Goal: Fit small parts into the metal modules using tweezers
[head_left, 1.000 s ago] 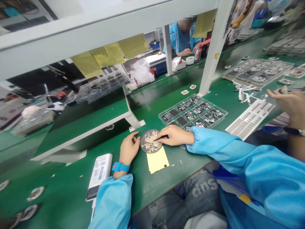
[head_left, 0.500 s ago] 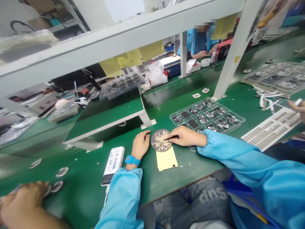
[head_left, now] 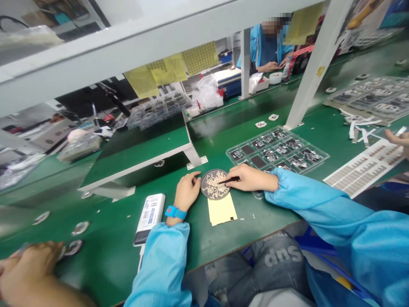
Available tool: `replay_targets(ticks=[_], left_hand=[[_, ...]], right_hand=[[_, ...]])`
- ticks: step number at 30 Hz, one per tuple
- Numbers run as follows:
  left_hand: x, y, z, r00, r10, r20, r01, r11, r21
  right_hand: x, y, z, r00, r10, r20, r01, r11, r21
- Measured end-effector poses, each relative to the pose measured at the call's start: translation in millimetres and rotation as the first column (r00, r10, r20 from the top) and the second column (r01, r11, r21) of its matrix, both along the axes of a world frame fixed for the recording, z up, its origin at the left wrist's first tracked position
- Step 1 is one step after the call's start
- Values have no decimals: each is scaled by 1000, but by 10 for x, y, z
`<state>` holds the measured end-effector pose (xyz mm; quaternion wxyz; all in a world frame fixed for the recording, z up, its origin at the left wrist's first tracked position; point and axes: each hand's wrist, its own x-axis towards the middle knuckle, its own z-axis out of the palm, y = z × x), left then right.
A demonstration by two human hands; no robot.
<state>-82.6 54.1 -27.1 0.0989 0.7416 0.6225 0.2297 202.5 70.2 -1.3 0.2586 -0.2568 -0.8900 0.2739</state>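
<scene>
My right hand [head_left: 252, 178] is shut on slim black tweezers [head_left: 228, 180], and their tip sits over a round dark mesh disc [head_left: 211, 184] covered with small pale pieces. My left hand [head_left: 187, 192] rests open against the disc's left rim, holding nothing, with a blue wristband [head_left: 175, 212] on its wrist. Both of my sleeves are light blue. Below the disc lies a yellow paper sheet [head_left: 222, 211]. Behind my right hand is a clear tray [head_left: 276, 153] of dark square parts, partly hidden by my forearm.
A white box [head_left: 149, 218] lies left of my left hand on the green bench [head_left: 108, 230]. A co-worker's hand [head_left: 28, 268] is at lower left, and another hand [head_left: 396, 138] is at right, above a white printed strip sheet [head_left: 364, 167]. A white shelf leg [head_left: 315, 64] stands ahead.
My view has turned slightly left, so the bench scene sits further right. A co-worker's hand has entered at lower left. The hand at right has drawn back. My hands stay at the disc.
</scene>
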Motion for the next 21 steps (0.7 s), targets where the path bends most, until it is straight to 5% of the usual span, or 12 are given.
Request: replay_targets(ticks=[21], left_hand=[[61, -57, 45, 1000, 13, 8, -13, 1000, -6]], right_hand=[[19, 14, -25, 999, -39, 34, 40, 999, -31]])
